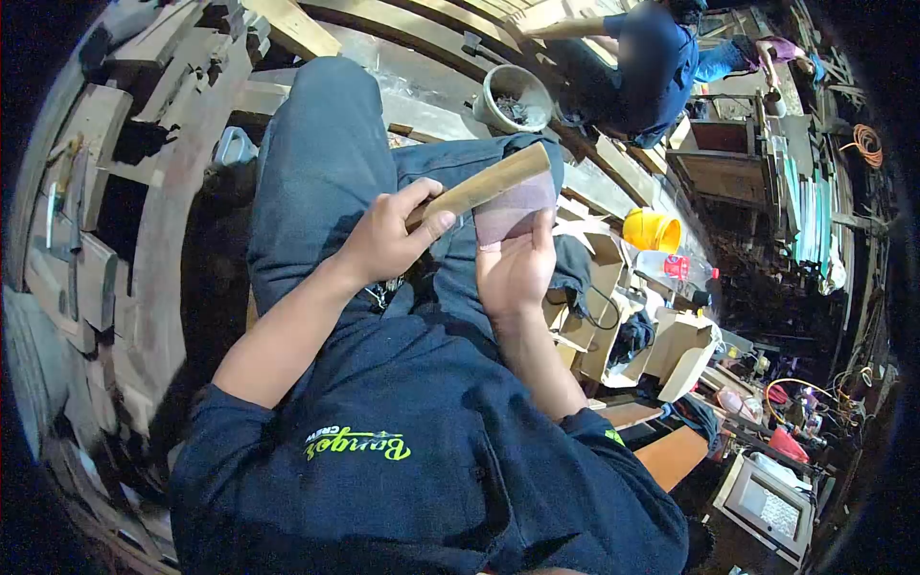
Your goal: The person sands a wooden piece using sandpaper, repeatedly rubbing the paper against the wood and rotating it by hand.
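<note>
A curved strip of wood [498,184] slants up to the right above my lap. Its lower end is pinched between the thumb and fingers of my left hand [401,228]. Palm up, my right hand [517,264] holds a pinkish sheet [508,213] spread over its fingers, just under the wood's upper part. Most of the right fingers are hidden by the sheet; whether it is cloth or abrasive paper I cannot tell. Wood and sheet overlap in view, and their contact is unclear.
A bucket with small pieces [517,99] stands beyond my knee. On the right are a yellow container [652,230], a plastic bottle [676,267] and cardboard boxes [685,355]. Wood pieces [96,125] are piled at left. Another person [656,72] is bent over at upper right.
</note>
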The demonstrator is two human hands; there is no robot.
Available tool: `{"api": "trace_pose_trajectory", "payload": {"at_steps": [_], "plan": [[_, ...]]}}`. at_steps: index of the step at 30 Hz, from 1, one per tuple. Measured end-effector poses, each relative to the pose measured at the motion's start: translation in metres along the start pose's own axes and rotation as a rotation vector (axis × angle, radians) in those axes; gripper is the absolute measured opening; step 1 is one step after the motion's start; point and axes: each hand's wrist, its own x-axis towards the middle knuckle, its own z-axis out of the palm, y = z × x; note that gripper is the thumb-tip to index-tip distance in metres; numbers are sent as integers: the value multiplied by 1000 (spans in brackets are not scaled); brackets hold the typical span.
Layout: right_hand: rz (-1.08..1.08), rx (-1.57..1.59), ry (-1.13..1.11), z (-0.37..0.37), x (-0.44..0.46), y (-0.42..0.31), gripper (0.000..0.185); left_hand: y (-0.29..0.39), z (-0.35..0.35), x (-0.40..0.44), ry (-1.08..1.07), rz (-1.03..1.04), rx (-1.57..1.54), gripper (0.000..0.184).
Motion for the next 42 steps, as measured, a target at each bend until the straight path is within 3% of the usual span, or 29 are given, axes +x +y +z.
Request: {"api": "trace_pose_trajectory", "payload": {"at_steps": [2,6,15,18,26,29,33,35,36,38,42], "plan": [[-11,-13,-174,-12,7,0,48,7,-2,-1,-9,2,-8,26],[5,-26,-21,0,-2,0,48,1,1,0,33,-9,-26,25],[3,-62,-26,-2,-1,-2,48,0,0,4,150,14,37,32],[13,2,-152,-3,1,-1,50,-3,1,5,257,-20,-177,28],[25,-54,-120,-3,0,-2,52,2,0,3,150,-51,-146,28],[59,-29,-48,-5,0,-2,51,3,0,1,84,1,40,28],[50,-26,-73,-9,2,-1,50,4,1,4,204,-6,28,29],[42,-34,-213,-12,4,0,50,-5,5,4,234,-36,-147,29],[26,-56,-102,-3,-2,-2,50,0,2,1,177,-2,-69,29],[24,-48,-125,-7,-1,-1,50,2,0,0,63,33,26,29],[37,-53,-91,-5,-2,-1,49,3,4,3,179,76,23,27]]}}
